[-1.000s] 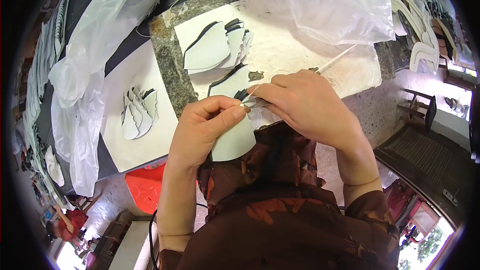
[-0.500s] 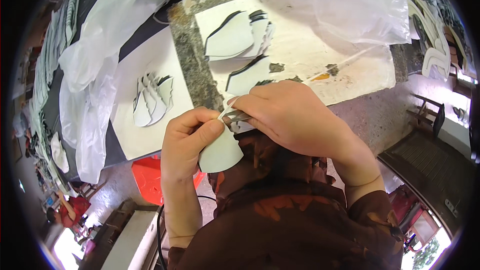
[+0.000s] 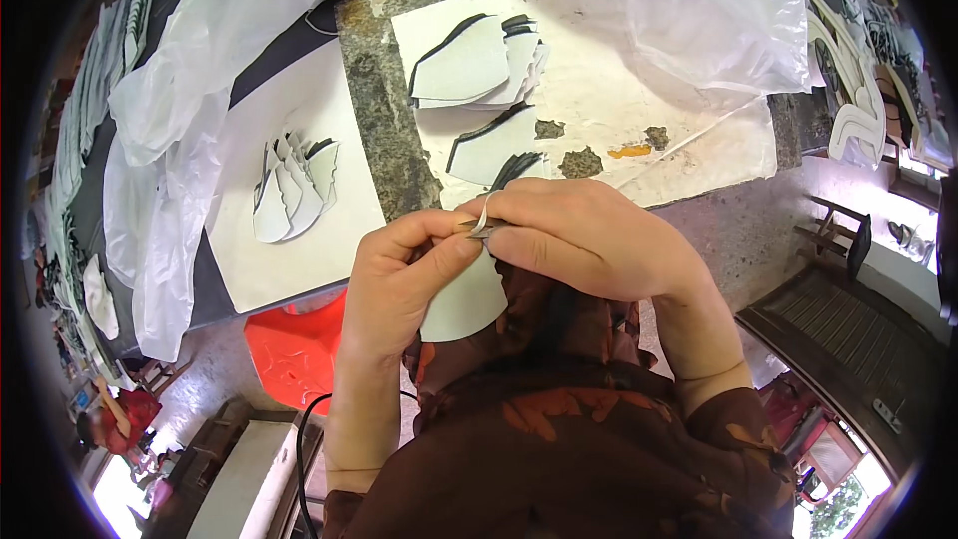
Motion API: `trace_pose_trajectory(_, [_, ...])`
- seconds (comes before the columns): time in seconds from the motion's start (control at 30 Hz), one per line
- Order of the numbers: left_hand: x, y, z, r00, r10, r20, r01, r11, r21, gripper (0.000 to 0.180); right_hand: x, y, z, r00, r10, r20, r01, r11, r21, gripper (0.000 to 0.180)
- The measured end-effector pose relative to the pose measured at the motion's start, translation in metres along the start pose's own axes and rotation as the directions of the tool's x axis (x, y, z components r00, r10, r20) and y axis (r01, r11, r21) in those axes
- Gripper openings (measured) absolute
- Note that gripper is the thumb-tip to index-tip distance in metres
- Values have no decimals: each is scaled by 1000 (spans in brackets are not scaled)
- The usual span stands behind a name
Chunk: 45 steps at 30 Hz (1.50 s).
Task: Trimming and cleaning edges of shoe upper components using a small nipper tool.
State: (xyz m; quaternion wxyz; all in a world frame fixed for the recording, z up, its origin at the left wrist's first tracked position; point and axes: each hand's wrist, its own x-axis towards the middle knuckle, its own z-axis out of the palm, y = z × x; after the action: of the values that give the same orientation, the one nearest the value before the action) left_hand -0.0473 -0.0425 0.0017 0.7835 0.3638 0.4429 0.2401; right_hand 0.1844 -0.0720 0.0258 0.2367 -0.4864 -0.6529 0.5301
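Note:
A pale greenish-white cut piece of sheet material (image 3: 465,301) hangs from my left hand (image 3: 409,265), pinched at its upper edge between thumb and fingers. My right hand (image 3: 589,235) is closed just beside it, fingertips nearly meeting those of the left. Between them shows the pointed tip of a small metal tool (image 3: 483,231), mostly hidden inside the right hand. A narrow white strip (image 3: 487,210) curls up at the pinched edge. Beyond my hands lie a single dark-edged piece (image 3: 491,145) and a fanned stack of similar pieces (image 3: 461,65).
On a white board (image 3: 235,265) at the left rests another fanned group of pieces (image 3: 289,195). Clear plastic sheets (image 3: 170,130) drape over the table's left and far right. A red plastic stool (image 3: 291,354) stands below the table edge. Someone in red (image 3: 130,414) is far off at lower left.
Both hands and the held piece have shifted slightly right. My right hand has turned and drawn in closer; the white strip now curls upward between the hands, and less of the metal tool shows.

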Motion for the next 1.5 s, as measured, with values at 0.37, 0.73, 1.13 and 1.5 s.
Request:
trace_pose_trajectory(0.37, [4,-4,5,999,27,-36,-26,999,31,15,5,20,8,999,-9,-51,14,994,110,37])
trace_pose_trajectory(0.73, [6,-3,-2,995,85,-57,-80,994,78,18,9,16,9,967,207,-148,-109,863,493,32])
trace_pose_trajectory(1.13, [9,6,-1,992,126,-6,-126,991,-53,51,10,12,17,902,365,-232,-123,730,672,10])
trace_pose_trajectory(1.5, [-6,-4,-22,997,71,29,-76,964,256,27,10,17,22,901,336,-276,-100,777,621,15])
